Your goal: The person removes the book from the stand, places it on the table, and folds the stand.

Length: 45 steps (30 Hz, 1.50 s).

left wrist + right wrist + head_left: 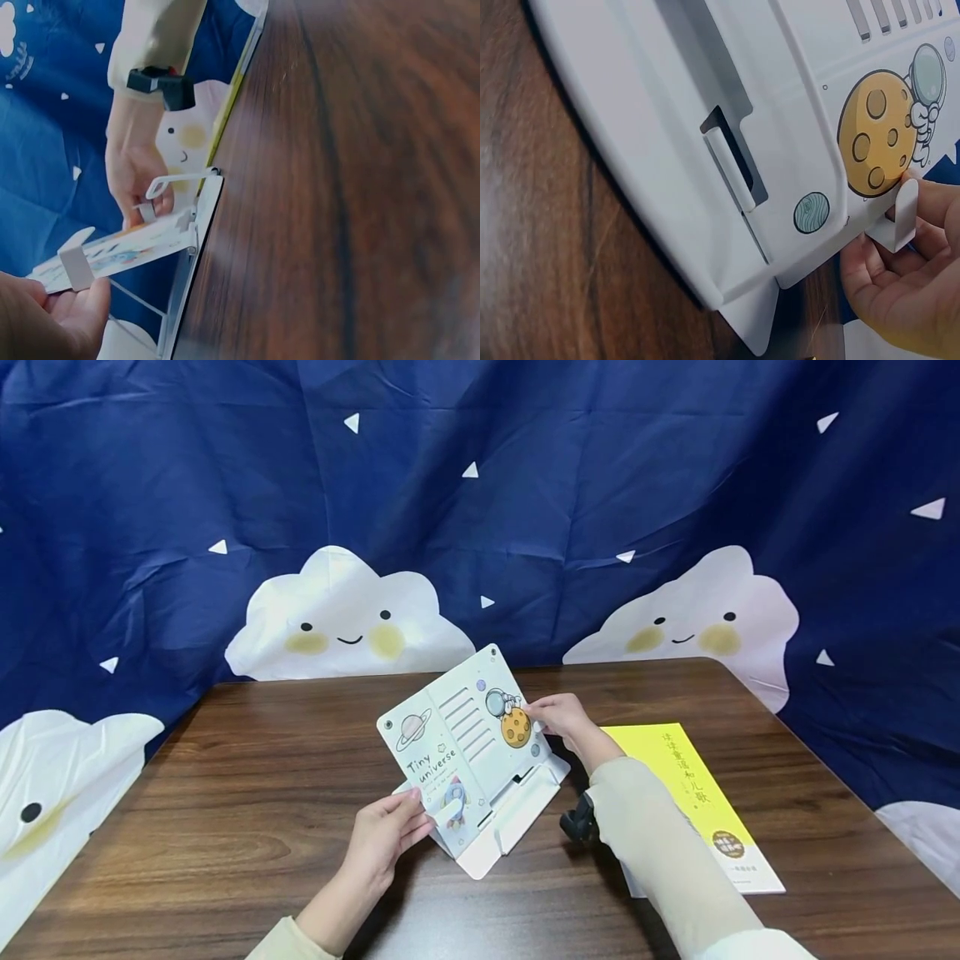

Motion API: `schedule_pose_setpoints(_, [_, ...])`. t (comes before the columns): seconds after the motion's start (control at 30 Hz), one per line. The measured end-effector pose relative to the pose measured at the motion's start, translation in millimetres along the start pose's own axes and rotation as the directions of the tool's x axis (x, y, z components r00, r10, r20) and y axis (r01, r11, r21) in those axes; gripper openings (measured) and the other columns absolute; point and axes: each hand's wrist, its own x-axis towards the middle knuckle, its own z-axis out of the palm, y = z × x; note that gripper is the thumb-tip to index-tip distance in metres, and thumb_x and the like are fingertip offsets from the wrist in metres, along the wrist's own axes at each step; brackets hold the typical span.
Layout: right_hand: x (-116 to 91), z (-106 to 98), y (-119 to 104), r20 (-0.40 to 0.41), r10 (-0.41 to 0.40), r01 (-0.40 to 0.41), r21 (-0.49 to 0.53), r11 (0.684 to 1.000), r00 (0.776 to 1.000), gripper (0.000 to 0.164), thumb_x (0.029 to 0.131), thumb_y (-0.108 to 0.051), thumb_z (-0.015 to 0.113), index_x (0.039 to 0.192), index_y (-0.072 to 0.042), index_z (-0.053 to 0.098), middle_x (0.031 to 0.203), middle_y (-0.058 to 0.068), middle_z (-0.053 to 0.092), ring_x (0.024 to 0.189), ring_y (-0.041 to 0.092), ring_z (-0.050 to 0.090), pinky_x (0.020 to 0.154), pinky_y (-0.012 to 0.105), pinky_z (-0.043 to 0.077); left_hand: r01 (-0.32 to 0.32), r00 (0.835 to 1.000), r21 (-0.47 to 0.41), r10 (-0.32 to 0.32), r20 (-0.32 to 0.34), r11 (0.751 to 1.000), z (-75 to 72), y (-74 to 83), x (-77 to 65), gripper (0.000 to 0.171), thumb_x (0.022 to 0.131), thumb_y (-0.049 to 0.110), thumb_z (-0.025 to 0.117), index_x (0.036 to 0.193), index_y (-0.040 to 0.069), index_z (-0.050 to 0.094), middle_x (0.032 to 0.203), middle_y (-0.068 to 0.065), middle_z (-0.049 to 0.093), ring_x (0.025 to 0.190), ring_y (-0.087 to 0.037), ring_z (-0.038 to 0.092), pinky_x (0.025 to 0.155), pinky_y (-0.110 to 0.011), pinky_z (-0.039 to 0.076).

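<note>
A white book stand [465, 752] printed with a planet, a rocket, an astronaut and "Tiny universe" stands tilted back on the table, turned at an angle. My left hand [382, 835] pinches its left edge beside a white page clip [76, 268]. On the other side, my right hand [564, 720] grips the right edge by the orange moon. In the right wrist view, a second white clip [898, 221] sticks out between the right hand's fingers [930, 240]. The stand's lower ledge [517, 818] is folded out toward me. Part of the fingers is hidden behind the panel.
A yellow book [675, 768] with a white lower part lies flat to the right, partly under my right forearm. A black device [577, 820] is strapped at the right wrist. The brown wooden table [262, 777] ends at a blue cloud-print curtain [420, 510].
</note>
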Motion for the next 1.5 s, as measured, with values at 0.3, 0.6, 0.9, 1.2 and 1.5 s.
schedule_pose_setpoints(0.3, [4.4,14.0,-3.7,-0.043,-0.064,0.063,-0.026,0.998,0.997,0.024,0.081,-0.013,0.060,0.096,0.005,0.063,0.096,0.014,0.058,0.085,0.021,0.051,0.078,0.035,0.044,-0.060,0.998,0.029,0.060,0.016,0.998,0.6,-6.5,-5.2,0.036,0.085,0.009,0.054,0.105,-0.019,0.047,0.077,-0.014,0.061,0.069,-0.018,0.061,0.069,-0.033,0.049])
schedule_pose_setpoints(0.6, [-0.2,28.7,-11.2,-0.127,-0.187,0.156,-0.218,0.963,0.974,0.021,0.078,-0.019,0.063,0.088,-0.001,0.068,0.088,0.010,0.062,0.081,0.021,0.051,0.066,0.029,0.042,-0.087,0.995,0.014,0.086,0.054,0.996,-19.3,-45.8,19.2,0.034,0.080,0.017,0.062,0.099,-0.011,0.056,0.080,-0.018,0.062,0.075,-0.023,0.061,0.068,-0.035,0.048])
schedule_pose_setpoints(0.9, [3.0,39.5,-13.6,-0.123,-0.196,0.160,-0.252,0.954,0.973,0.020,0.079,-0.022,0.063,0.087,-0.004,0.069,0.089,0.009,0.062,0.084,0.021,0.053,0.070,0.030,0.044,-0.081,0.995,0.063,0.077,0.063,0.995,-0.8,-17.5,-11.5,0.027,0.082,0.012,0.057,0.092,-0.013,0.056,0.075,-0.011,0.061,0.070,-0.017,0.060,0.067,-0.033,0.049])
schedule_pose_setpoints(1.2, [4.1,45.9,-15.2,-0.069,-0.228,0.209,-0.216,0.954,0.971,0.019,0.079,-0.019,0.063,0.087,-0.002,0.068,0.089,0.009,0.062,0.082,0.020,0.053,0.069,0.029,0.044,-0.069,0.991,0.053,0.063,0.116,0.996,5.1,-12.4,-21.8,0.012,0.082,0.004,0.055,0.082,-0.007,0.060,0.073,-0.009,0.060,0.067,-0.015,0.060,0.066,-0.032,0.050])
schedule_pose_setpoints(1.5, [5.2,53.9,-18.5,-0.002,-0.235,0.231,-0.197,0.953,0.972,0.018,0.080,-0.017,0.062,0.089,-0.003,0.068,0.089,0.008,0.062,0.080,0.018,0.051,0.069,0.027,0.042,-0.076,0.976,0.056,0.063,0.207,0.996,-9.8,-43.1,-3.5,0.022,0.076,0.015,0.065,0.084,-0.005,0.062,0.082,-0.014,0.062,0.075,-0.022,0.061,0.068,-0.036,0.048])
